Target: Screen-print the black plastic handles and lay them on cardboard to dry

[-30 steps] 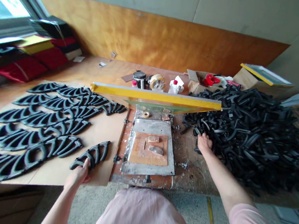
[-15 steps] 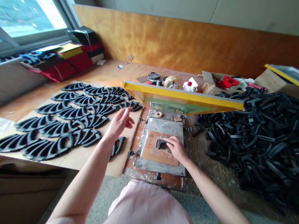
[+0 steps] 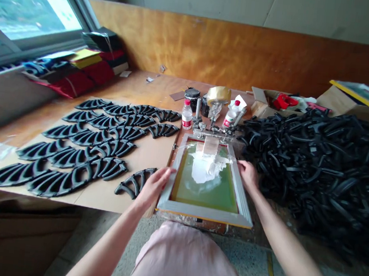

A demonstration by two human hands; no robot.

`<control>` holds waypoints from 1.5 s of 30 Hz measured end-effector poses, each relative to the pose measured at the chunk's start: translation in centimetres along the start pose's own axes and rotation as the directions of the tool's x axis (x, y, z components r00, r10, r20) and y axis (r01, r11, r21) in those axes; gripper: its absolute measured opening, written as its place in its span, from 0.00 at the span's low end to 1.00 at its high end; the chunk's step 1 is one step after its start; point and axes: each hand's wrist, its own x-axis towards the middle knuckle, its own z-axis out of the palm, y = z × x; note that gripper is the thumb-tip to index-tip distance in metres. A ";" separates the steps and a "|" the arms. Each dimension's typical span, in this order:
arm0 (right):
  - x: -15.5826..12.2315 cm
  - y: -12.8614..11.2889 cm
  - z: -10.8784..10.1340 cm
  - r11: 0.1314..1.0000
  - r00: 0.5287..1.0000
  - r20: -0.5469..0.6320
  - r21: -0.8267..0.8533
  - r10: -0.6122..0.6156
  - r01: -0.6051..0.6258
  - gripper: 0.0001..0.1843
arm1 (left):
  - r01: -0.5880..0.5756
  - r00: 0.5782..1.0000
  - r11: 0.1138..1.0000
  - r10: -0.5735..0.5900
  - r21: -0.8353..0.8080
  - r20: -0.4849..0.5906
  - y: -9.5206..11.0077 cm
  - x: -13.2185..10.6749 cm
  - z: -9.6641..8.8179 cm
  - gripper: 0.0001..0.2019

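A screen printing frame (image 3: pixel 164 202) with grey edges lies lowered in front of me, over the spot where the metal plate was. White ink (image 3: pixel 203 168) is smeared over the upper middle of its green mesh (image 3: pixel 204 198). At the back of the mesh a squeegee (image 3: pixel 211 145) rests, partly coated in white. My left hand (image 3: pixel 155 185) grips the left edge of the frame, fingers closed at the rim. On the opposite edge my right hand (image 3: pixel 249 177) holds the frame, its fingertips partly hidden. The plate and the black part on it are covered.
Rows of black curved parts (image 3: pixel 77 179) lie on cardboard (image 3: pixel 99 197) to the left. A big heap of similar parts (image 3: pixel 326 170) fills the right. Behind the frame stand a hinge clamp (image 3: pixel 214 132), bottles (image 3: pixel 187 115), a dark tub (image 3: pixel 192 95) and a tape roll (image 3: pixel 218 95).
The raised frame has swung down over the plate, showing the squeegee and bottle behind. My right hand left the black part for the frame's right edge; my left hand moved down to its left edge.
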 end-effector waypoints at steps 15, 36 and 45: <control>-1.6 -8.8 2.0 0.862 0.813 0.395 -0.091 -0.428 0.499 0.11 | 0.096 0.995 0.982 -0.091 0.160 -0.038 -10.4 2.4 0.9 0.30; 4.8 -10.0 -1.1 0.962 0.954 0.128 0.044 -0.272 0.268 0.31 | 0.127 0.991 0.987 -0.122 -0.097 0.050 -4.7 0.9 0.5 0.36; 6.2 1.0 -3.7 0.969 0.958 -0.168 0.128 0.231 -0.211 0.20 | -0.331 0.942 0.899 0.298 -0.286 -0.154 8.5 4.5 1.0 0.26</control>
